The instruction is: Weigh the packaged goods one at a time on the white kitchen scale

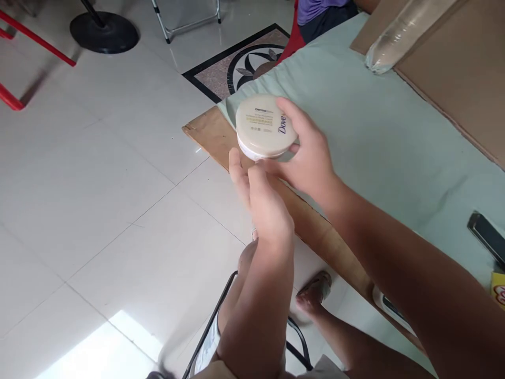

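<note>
A round cream-coloured cosmetic jar [262, 126] with a Dove label on its lid is held up over the table corner. My right hand [310, 150] grips it from the right, thumb on the lid's edge and fingers around the side and below. Just beneath the jar's near side is my left hand [262, 197], its visible fingers apart, close to the right hand's fingertips. Whether the left fingers touch the jar's underside cannot be made out.
A pale green cloth [355, 121] covers the table, with brown cardboard [213, 131] along its edge. At right lie a black phone-like object [487, 237], a yellow packet [497, 289] and a plastic-wrapped roll [406, 37]. A person in purple [313, 10] sits beyond.
</note>
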`<state>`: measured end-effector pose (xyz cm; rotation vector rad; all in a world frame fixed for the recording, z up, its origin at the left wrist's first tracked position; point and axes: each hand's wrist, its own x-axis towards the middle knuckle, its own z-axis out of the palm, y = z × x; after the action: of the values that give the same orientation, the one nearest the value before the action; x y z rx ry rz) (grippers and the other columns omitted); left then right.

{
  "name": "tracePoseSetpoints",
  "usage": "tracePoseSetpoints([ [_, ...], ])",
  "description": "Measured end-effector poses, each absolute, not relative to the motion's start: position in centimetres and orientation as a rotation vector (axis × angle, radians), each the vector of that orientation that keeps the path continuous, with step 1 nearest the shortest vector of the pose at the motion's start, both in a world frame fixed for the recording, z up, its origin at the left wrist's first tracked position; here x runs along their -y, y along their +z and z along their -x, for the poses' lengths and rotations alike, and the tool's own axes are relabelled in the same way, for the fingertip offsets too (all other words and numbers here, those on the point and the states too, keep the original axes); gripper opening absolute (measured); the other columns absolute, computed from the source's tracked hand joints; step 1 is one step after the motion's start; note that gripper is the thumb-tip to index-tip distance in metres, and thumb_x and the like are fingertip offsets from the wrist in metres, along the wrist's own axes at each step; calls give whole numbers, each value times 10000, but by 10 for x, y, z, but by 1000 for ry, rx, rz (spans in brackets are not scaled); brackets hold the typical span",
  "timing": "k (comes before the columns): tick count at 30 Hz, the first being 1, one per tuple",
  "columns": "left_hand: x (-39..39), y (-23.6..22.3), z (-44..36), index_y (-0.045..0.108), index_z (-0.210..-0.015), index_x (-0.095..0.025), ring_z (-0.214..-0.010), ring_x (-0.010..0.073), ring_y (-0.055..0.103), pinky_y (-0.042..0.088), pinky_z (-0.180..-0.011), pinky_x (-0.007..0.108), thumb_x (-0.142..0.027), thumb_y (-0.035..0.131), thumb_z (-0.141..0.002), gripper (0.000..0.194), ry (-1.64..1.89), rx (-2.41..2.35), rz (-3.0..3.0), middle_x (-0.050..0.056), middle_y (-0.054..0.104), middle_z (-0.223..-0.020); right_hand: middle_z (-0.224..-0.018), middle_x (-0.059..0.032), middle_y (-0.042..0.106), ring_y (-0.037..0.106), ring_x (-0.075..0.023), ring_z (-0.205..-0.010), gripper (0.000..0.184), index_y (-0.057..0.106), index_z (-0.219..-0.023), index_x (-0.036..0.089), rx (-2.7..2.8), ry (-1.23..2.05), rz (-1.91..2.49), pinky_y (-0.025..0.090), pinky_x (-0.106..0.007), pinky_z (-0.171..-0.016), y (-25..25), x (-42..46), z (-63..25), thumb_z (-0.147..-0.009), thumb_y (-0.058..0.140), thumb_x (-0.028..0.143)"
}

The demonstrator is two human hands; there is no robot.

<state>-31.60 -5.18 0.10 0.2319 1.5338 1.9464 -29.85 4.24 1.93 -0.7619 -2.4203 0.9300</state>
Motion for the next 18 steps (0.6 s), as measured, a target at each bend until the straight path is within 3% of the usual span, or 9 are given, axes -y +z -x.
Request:
tracePoseSetpoints([
  [2,55,-5,323,46,-1674,-478,-1690,250,253,420,-1319,458,-465,241,-1111,596,2018,-1516,-55,-93,365,-1746,-1660,-65,495,494,-265,-1545,869,447,-1540,261,2487,922,791,619,-417,-1146,5,-45,326,-725,746,301],
  [6,61,-9,339,266,-1622,-389,-1584,234,463,482,-1267,435,-416,178,-1092,537,2135,-1361,-66,-27,566,-1604,-1693,-51,457,474,-284,-1565,904,385,-1597,289,2597,904,776,577,-464,-1191,-18,-51,360,-766,739,330],
  [10,64,-13,353,249,-1620,-389,-1642,201,366,446,-1293,424,-411,66,-1080,571,2089,-1383,-59,-46,521,-1644,-1696,-40,450,424,-312,-1596,932,335,-1629,330,2678,798,738,530,-529,-1227,-24,-51,371,-794,751,338],
  [14,64,-9,358,239,-1643,-309,-1679,174,274,385,-1339,390,-385,54,-1066,611,2117,-1269,53,-24,501,-1661,-1704,-35,431,415,-250,-1583,909,319,-1622,301,2700,770,742,538,-413,-1216,-19,-47,375,-831,762,373],
  [18,62,5,355,405,-1572,-245,-1639,170,368,379,-1339,340,-326,177,-1052,573,2243,-1054,235,9,573,-1606,-1653,-3,485,458,-209,-1515,899,342,-1577,325,2633,853,687,542,-376,-1200,-29,-51,386,-813,814,359],
])
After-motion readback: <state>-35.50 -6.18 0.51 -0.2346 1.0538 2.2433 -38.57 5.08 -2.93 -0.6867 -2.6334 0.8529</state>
